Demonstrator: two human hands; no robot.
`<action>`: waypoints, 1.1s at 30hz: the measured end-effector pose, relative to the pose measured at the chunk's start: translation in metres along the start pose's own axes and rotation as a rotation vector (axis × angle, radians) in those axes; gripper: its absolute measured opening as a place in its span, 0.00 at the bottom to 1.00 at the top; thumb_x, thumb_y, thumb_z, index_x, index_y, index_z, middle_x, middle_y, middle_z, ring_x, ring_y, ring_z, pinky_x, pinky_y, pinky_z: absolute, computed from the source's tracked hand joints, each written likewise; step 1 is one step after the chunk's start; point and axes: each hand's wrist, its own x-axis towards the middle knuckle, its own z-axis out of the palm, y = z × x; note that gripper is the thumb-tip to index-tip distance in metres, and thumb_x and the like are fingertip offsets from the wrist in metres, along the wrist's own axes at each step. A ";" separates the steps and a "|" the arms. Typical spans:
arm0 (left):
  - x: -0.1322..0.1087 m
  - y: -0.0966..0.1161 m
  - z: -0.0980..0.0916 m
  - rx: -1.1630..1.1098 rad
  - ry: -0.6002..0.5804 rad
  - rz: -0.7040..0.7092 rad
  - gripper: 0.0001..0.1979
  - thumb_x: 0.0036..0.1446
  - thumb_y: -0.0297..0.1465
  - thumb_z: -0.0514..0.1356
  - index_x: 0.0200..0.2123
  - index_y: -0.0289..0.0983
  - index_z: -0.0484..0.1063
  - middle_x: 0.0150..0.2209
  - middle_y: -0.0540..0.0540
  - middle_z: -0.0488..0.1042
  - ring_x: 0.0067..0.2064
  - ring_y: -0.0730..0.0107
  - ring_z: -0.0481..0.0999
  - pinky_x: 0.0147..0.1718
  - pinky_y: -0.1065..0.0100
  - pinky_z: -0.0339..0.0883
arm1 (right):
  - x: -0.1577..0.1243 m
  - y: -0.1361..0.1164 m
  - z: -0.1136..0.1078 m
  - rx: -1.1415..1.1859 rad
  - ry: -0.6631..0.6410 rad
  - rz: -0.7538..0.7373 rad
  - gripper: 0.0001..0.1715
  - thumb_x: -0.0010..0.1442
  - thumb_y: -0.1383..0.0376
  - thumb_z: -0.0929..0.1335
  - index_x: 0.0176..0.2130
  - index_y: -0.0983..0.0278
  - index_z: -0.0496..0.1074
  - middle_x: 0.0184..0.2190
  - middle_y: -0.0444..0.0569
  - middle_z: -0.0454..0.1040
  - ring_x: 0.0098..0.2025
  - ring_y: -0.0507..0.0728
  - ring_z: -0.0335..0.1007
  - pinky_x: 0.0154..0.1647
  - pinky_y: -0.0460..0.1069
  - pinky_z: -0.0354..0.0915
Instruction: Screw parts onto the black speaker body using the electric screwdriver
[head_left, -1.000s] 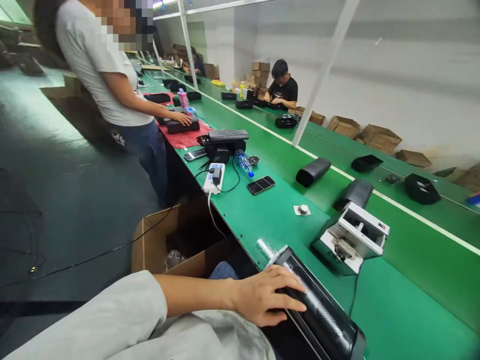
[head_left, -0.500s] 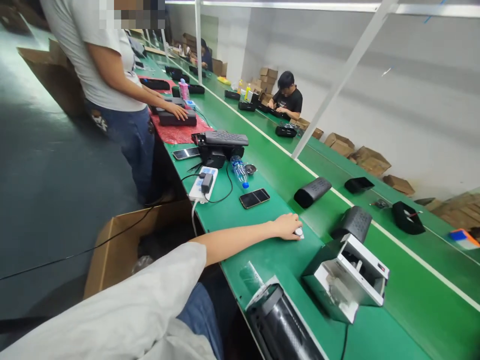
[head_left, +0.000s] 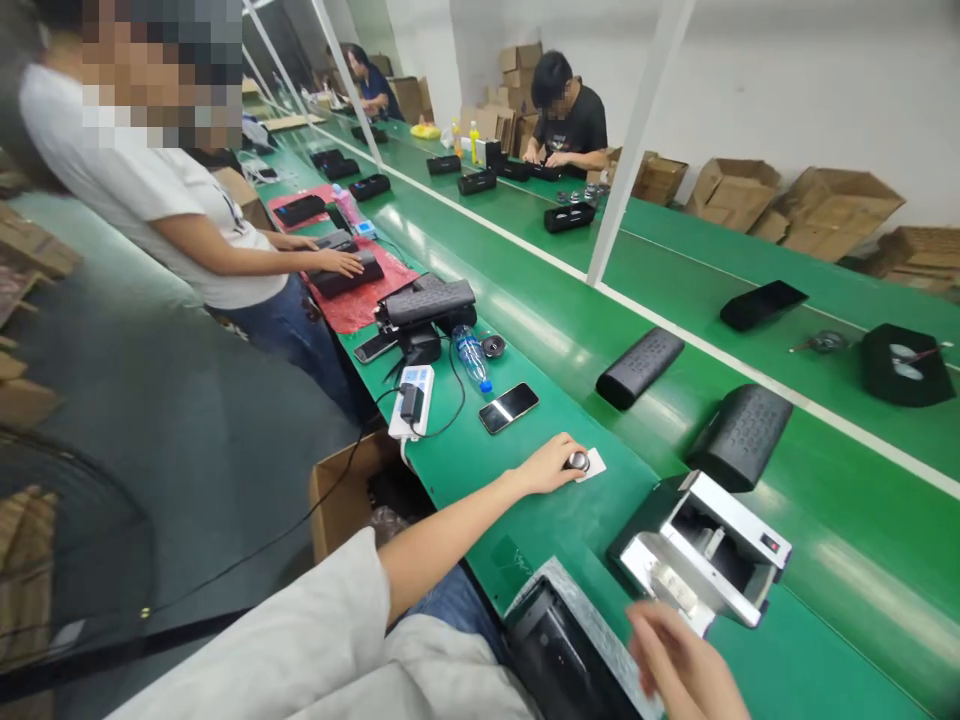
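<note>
My left hand [head_left: 553, 466] is stretched out over the green bench with its fingers closed on a small round silver-topped object [head_left: 577, 461]. Just beside that lies a white paper square [head_left: 594, 465]. At lower right, my right hand [head_left: 679, 655] is raised, slightly blurred, its fingers loosely bent and apart, and I see nothing held. It is in front of a silver-and-black tape dispenser [head_left: 720, 540]. A black speaker body [head_left: 562, 640] lies in a grey-edged tray between me and the right hand.
A phone [head_left: 509, 408], a plastic bottle [head_left: 471, 355] and a white power strip [head_left: 412, 400] lie left of my left hand. Black speaker shells [head_left: 641, 367] stand beyond, on the green surface. A white post [head_left: 634, 150] rises there. A co-worker [head_left: 202, 230] handles a speaker at left.
My right hand has come into view at lower right. The paper square now shows more beside my left hand, which stays on the silver object. The view has shifted.
</note>
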 end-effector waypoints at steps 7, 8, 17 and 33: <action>-0.020 0.029 -0.019 -0.079 0.273 -0.340 0.18 0.72 0.40 0.65 0.58 0.36 0.74 0.57 0.40 0.76 0.54 0.57 0.79 0.54 0.50 0.78 | 0.122 -0.120 0.141 -0.085 0.108 -0.218 0.31 0.72 0.46 0.71 0.58 0.68 0.72 0.60 0.59 0.67 0.63 0.64 0.64 0.67 0.63 0.66; -0.018 0.031 -0.020 -0.087 0.279 -0.360 0.18 0.72 0.40 0.65 0.59 0.36 0.74 0.59 0.40 0.76 0.56 0.55 0.79 0.56 0.48 0.77 | 0.128 -0.123 0.146 -0.103 0.136 -0.212 0.30 0.73 0.47 0.71 0.59 0.68 0.72 0.61 0.59 0.66 0.64 0.64 0.63 0.68 0.63 0.65; 0.023 0.045 -0.035 -0.359 0.167 -0.446 0.20 0.70 0.39 0.66 0.60 0.37 0.75 0.65 0.39 0.73 0.65 0.49 0.74 0.65 0.41 0.70 | 0.103 -0.089 0.146 -0.221 0.261 -0.158 0.25 0.75 0.48 0.69 0.55 0.67 0.73 0.54 0.56 0.70 0.57 0.60 0.68 0.64 0.60 0.69; -0.134 0.149 -0.037 -1.178 -0.022 -0.840 0.24 0.65 0.44 0.63 0.55 0.33 0.79 0.49 0.35 0.85 0.55 0.46 0.85 0.59 0.50 0.77 | -0.022 -0.116 0.157 -0.318 -0.155 -0.342 0.17 0.73 0.56 0.72 0.44 0.69 0.73 0.46 0.52 0.72 0.54 0.59 0.69 0.64 0.60 0.67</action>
